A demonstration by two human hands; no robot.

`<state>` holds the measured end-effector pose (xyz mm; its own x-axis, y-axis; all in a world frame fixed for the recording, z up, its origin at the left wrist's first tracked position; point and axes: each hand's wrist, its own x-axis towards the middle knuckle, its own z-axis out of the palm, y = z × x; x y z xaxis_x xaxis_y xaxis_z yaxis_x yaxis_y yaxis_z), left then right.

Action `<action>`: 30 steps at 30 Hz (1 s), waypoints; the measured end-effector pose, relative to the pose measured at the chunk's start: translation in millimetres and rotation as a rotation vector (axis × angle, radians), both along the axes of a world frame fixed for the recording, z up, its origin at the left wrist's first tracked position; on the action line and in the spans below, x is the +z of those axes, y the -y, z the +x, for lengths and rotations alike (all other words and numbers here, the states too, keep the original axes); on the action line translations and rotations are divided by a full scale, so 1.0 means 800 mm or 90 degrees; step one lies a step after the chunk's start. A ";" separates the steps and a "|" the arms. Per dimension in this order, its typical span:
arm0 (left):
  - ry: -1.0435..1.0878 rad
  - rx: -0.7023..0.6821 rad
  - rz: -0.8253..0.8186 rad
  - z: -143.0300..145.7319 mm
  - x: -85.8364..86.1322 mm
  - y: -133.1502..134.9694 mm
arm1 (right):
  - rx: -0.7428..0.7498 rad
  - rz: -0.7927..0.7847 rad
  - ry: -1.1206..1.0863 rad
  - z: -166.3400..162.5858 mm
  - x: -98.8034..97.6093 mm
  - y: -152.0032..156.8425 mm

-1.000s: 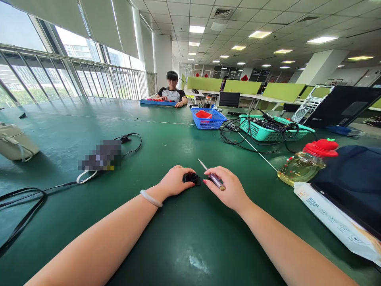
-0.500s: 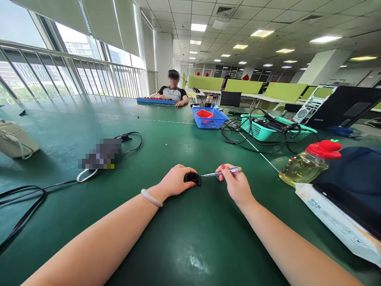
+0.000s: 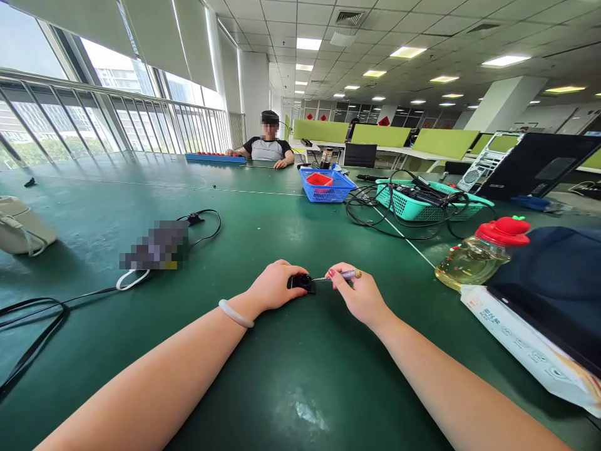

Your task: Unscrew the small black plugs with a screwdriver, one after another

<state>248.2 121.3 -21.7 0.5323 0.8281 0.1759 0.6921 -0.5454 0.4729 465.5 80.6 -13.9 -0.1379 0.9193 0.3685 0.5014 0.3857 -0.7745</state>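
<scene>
On the green table [image 3: 291, 363] my left hand [image 3: 272, 287] grips a small black part [image 3: 302, 284] between thumb and fingers, holding it against the surface. The part looks boxy with a rounded opening; its exact kind is too small to make out. My right hand [image 3: 357, 291] is closed around the clear handle of a screwdriver [image 3: 345, 275], which lies nearly level. Its thin metal shaft points left, and the tip meets or almost meets the right side of the black part.
Right of my arm are a red-lidded bottle [image 3: 474, 260] and a white packet [image 3: 521, 338]. Farther back stand a blue basket [image 3: 327, 190] and a teal basket [image 3: 408, 207] with cables. A blurred dark device [image 3: 157, 244] lies left. A person [image 3: 268, 147] sits opposite beside a blue tray [image 3: 216, 158].
My right hand has moved left with the screwdriver, bringing its tip closer in on the black part. My left hand keeps its hold. The blue tray across the table has shifted left.
</scene>
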 end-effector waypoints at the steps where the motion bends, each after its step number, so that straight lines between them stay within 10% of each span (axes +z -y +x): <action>1: -0.002 0.003 0.002 0.000 0.000 0.000 | -0.003 0.018 -0.009 0.000 0.002 0.003; 15: -0.038 -0.001 0.024 0.000 0.000 0.002 | 0.069 0.051 0.119 -0.005 0.008 0.015; 24: -0.087 -0.032 0.082 0.002 -0.002 0.002 | 0.126 0.309 0.145 -0.015 0.009 0.026; 30: -0.119 -0.037 0.095 0.005 -0.002 0.004 | 0.179 0.314 0.216 -0.024 0.006 0.024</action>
